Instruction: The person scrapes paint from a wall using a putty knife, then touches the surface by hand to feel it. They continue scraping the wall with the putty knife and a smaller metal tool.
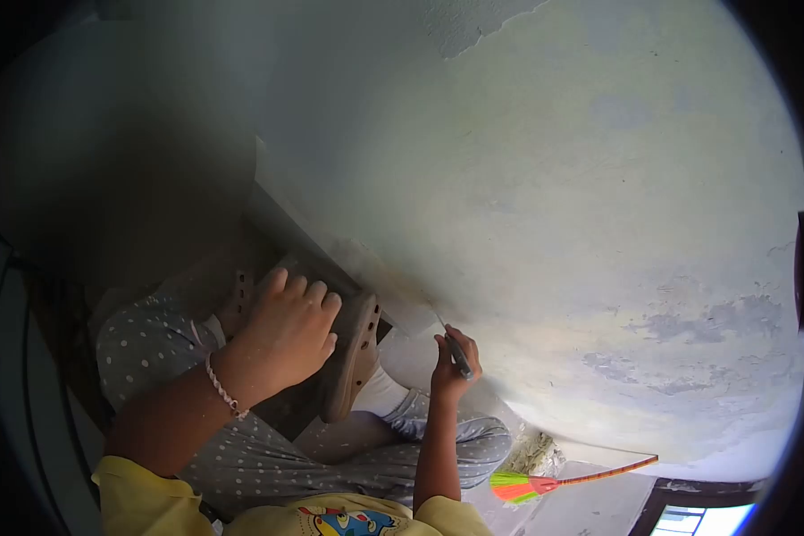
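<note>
My right hand point(456, 364) is closed around the dark handle of a scraper point(461, 354). Its thin blade points up and left, at the lower part of the pale wall point(598, 223); whether the edge touches cannot be made out. My left hand point(293, 335), with a braided bracelet point(222, 390) on the wrist, is over my bent legs. Its fingers are loosely bent and slightly apart, with nothing visible in them. Beside it is a brown clog point(355, 357) on my foot, close to the wall's base.
Peeling, stained patches point(706, 322) mark the wall. A broom point(545, 484) with green and orange bristles leans at the lower right, near a window point(701, 520). A dark blurred shape point(116, 152) covers the upper left. Grey dotted trousers point(277, 456) cover my legs.
</note>
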### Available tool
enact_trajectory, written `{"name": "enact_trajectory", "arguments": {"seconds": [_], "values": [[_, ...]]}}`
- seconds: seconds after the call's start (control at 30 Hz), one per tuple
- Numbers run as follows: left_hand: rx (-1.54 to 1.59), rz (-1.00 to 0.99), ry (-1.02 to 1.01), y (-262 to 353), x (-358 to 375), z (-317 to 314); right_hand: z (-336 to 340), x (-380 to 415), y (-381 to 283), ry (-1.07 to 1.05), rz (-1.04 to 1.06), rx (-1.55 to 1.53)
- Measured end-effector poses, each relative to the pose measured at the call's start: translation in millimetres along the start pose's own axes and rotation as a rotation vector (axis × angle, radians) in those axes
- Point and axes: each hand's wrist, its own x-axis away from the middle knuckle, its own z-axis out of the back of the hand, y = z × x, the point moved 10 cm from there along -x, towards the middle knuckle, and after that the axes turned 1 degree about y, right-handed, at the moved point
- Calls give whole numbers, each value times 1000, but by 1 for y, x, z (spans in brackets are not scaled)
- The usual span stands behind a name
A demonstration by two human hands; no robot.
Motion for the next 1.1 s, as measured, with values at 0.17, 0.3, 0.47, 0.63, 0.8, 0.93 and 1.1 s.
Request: {"name": "enact_trajectory", "arguments": {"seconds": [0.17, 0.3, 0.47, 0.63, 0.8, 0.93, 1.1], "values": [[-163, 58, -87, -12, 4, -40, -21, -4, 9, -126, -128, -93], [-286, -3, -2, 21, 5, -66, -16, -1, 1, -88, -85, -86], [-133, -397, -227, 88, 35, -118, -21, 8, 2, -87, -74, -26], [-282, -416, -315, 92, 46, -137, -18, 3, -15, -61, -6, -62], [-362, -346, -297, 83, 31, -121, -25, -3, -13, -118, -13, -84], [-362, -318, -286, 80, 30, -120, -22, 0, -22, -79, 1, -42], [-357, -334, -302, 83, 34, -125, -32, 1, -17, -113, -21, 10]]}}
